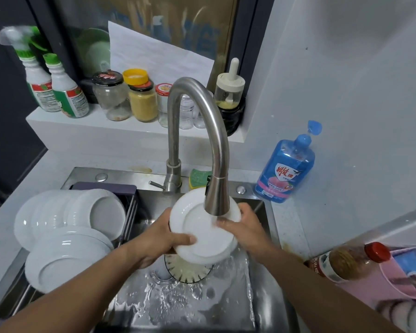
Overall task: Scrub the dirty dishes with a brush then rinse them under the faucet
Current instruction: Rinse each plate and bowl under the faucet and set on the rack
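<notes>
Left hand (161, 239), right hand (246, 233) on plate (199, 228) over wet sink (190, 307)

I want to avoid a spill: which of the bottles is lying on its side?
The red-capped bottle at the right; the blue soap bottle and both green-topped spray bottles stand upright.

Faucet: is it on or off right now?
On: water falls from the faucet onto the plate and streams off its edge into the sink.

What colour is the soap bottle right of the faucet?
The soap bottle is blue with a pink-and-white label, seen in the head view.
</notes>
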A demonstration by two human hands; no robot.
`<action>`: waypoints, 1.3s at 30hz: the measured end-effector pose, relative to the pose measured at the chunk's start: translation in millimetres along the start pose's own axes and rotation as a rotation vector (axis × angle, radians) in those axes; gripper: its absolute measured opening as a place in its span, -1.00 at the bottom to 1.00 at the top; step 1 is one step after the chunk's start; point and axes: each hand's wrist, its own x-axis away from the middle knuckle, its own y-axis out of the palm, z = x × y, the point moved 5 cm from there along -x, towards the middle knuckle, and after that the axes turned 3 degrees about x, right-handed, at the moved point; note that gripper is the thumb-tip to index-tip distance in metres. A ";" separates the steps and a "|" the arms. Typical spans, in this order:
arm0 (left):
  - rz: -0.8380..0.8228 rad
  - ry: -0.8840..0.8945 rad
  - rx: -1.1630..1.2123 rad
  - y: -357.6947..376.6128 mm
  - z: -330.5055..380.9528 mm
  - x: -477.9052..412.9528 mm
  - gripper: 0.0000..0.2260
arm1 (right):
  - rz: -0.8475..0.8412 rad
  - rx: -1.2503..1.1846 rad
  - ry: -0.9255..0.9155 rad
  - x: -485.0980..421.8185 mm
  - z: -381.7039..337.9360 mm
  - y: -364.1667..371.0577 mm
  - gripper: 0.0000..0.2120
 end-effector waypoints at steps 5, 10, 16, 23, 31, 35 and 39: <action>-0.058 -0.064 0.179 8.4 16.6 5.7 -0.52 | 0.159 0.013 0.022 -13.4 -9.9 -0.6 -0.65; -0.131 -0.157 0.505 18.8 -14.0 14.3 -0.57 | 0.141 0.269 0.046 -12.3 10.6 16.1 -0.58; -0.004 -0.172 0.527 30.2 -27.4 15.0 -0.64 | 0.288 0.919 -0.238 -9.7 7.3 53.4 -0.51; 0.032 -0.149 0.450 25.5 -19.0 13.3 -0.63 | 0.226 1.155 -0.275 -20.2 0.9 55.2 -0.45; -0.004 -0.142 0.097 24.2 -2.5 12.5 -0.64 | -0.023 0.805 0.086 -21.4 8.9 51.6 -0.67; -0.139 -0.087 -0.112 41.3 11.7 16.9 -0.71 | -0.159 0.564 0.098 -9.0 -11.8 63.4 -0.54; -0.177 -0.102 -0.022 33.8 12.1 22.8 -0.66 | 0.012 0.351 0.082 -9.4 -32.7 38.7 -0.87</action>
